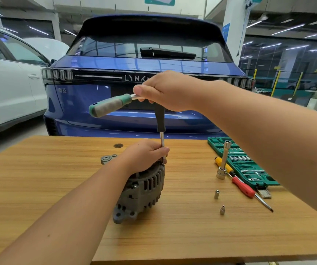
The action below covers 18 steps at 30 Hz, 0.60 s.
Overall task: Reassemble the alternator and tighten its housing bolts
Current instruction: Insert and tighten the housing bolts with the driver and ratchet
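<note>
The alternator [140, 190] stands on edge near the middle of the wooden surface [58, 188], and the step in hand looks like tightening a housing bolt at its top edge. The left hand [144, 154] curls over the housing top, its fingers pinching the slim extension bar [162, 144]. The right hand [170, 91] grips the ratchet [111, 105] at its head, above the bar. Next, the ratchet needs swinging while the bar stays plumb on the bolt.
</note>
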Tool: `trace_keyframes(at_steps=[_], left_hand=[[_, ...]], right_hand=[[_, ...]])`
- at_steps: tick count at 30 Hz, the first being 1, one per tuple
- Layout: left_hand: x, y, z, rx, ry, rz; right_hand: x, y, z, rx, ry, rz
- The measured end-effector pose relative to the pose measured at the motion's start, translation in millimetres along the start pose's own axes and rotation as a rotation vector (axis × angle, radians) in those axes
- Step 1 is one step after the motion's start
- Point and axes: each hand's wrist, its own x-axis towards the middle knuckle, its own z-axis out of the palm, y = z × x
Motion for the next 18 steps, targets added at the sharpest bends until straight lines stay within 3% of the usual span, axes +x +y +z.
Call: trace_keyframes(at_steps=[5,11,15,18], left_hand=[[2,-1,1,-0.011,-0.005,-0.007],[3,2,0,0.035,-0.030,-0.001],[4,1,-1,0.046,-0.042,0.003],[6,-1,0,0.051,-0.046,0.011]], right_hand=[[-5,11,8,-0.003,0.036,-0.087],[4,16,-2,-0.045,0.090,0.175],[21,11,4,-0.171,0.117,0.450],[26,13,4,-0.003,0.065,0.515]])
